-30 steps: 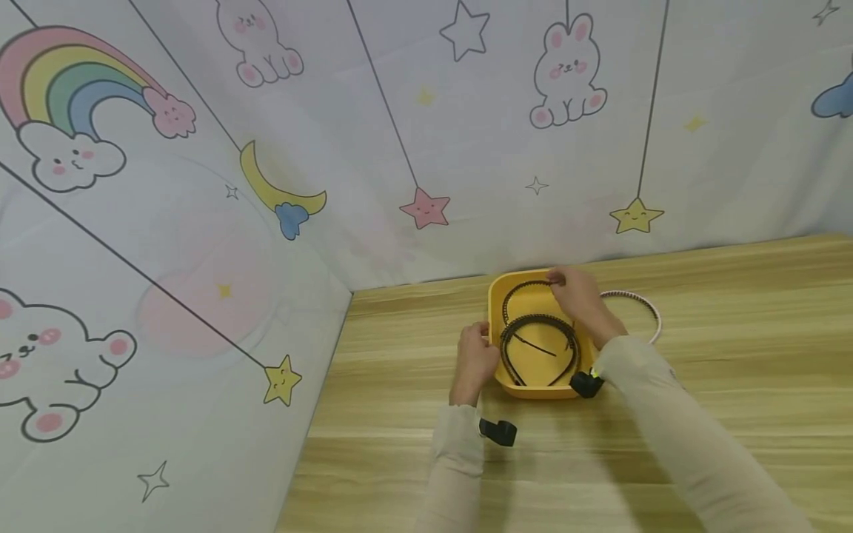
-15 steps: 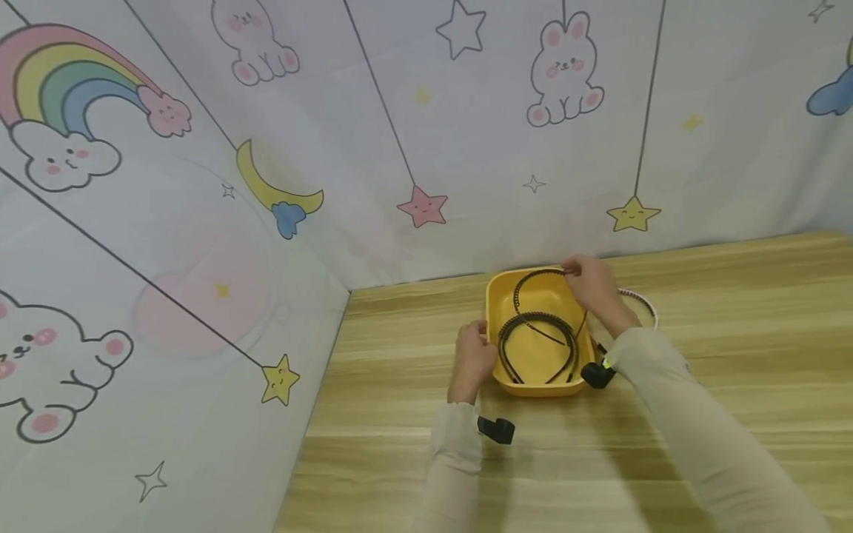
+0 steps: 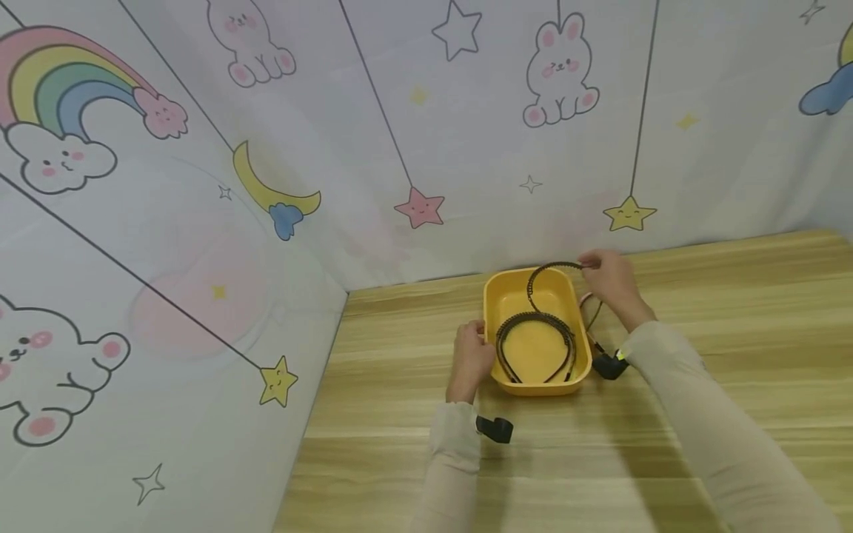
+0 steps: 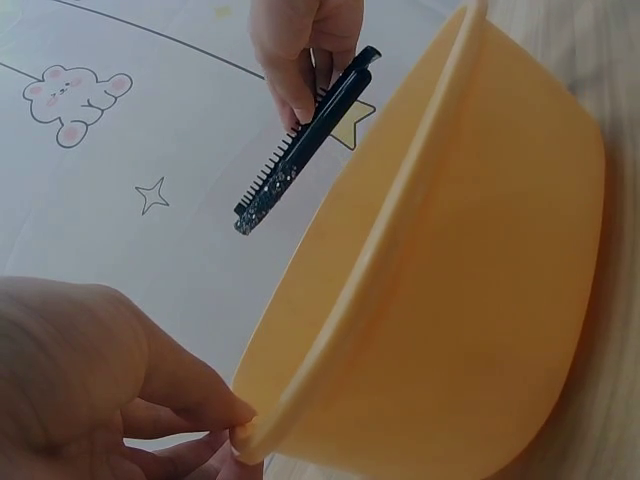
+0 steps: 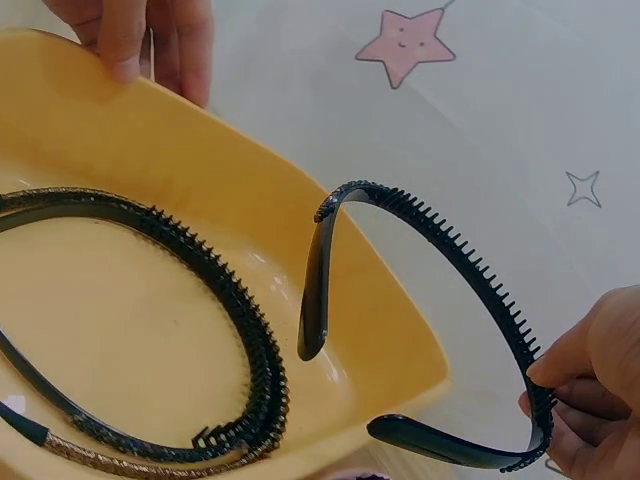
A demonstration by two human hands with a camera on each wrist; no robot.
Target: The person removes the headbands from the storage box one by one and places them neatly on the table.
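My right hand (image 3: 614, 287) pinches a black toothed headband (image 3: 553, 264) by its curved side, up over the back right corner of a yellow plastic bin (image 3: 536, 389). The right wrist view shows this headband (image 5: 462, 258) clear of the bin, its two ends free and glittery dots on part of it. My left hand (image 3: 472, 361) grips the bin's left rim; in the left wrist view, thumb and fingers of that hand (image 4: 110, 370) pinch the rim (image 4: 345, 300). Inside the bin lie several dark headbands (image 3: 533, 317), overlapping, one with a gold glittery stretch (image 5: 130, 466).
Just right of the bin, a pale headband (image 3: 584, 297) lies on the wooden table (image 3: 386, 437), mostly hidden by my right hand and wrist. A white cloth wall (image 3: 373, 133) with cartoon prints stands close behind the bin, and another runs along the left.
My right hand has moved right and toward the wall, lifting the black headband partly out past the bin's right rim. My left hand keeps its grip on the rim.
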